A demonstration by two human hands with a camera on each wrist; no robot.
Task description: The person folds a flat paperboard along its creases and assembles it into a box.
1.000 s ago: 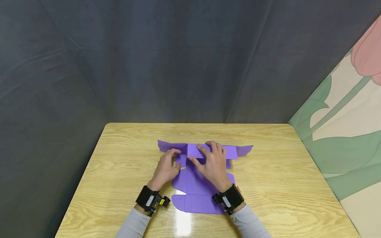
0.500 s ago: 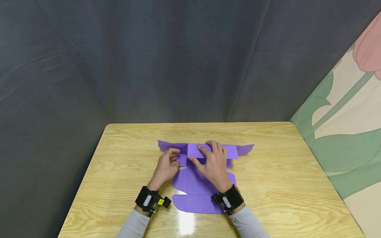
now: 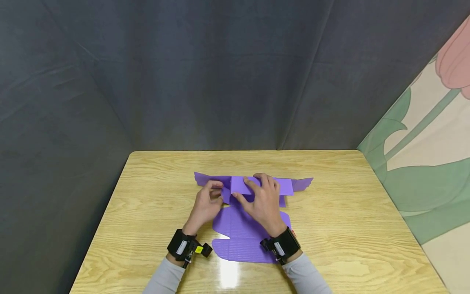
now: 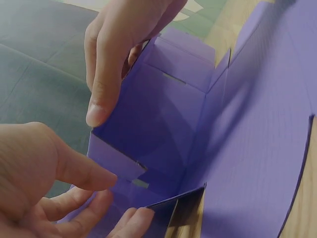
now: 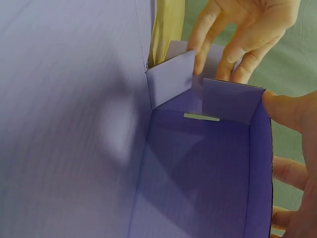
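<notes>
A purple corrugated cardboard box (image 3: 244, 226), partly folded, stands in front of the person in the head view. The right hand (image 3: 261, 200) grips its raised far wall, thumb on the near side in the right wrist view. At the left end is the left hand (image 3: 206, 204), its fingers loosely bent. In the right wrist view, the left hand's digits lie behind two end tabs, the near tab (image 5: 172, 79) and the far tab (image 5: 233, 101), and touch the near one. A slot (image 5: 201, 117) lies beside them. The left fingertips are partly hidden.
The box rests on a wooden table (image 3: 341, 228). A dark curtain (image 3: 220, 77) hangs behind it, and a flower-patterned cloth (image 3: 433, 171) is at the right. Purple side flaps (image 3: 302, 184) spread outward at the far wall's ends.
The near-left tab has tilted up from lying flat, at the left hand's thumb. The right hand keeps its grip in the same place.
</notes>
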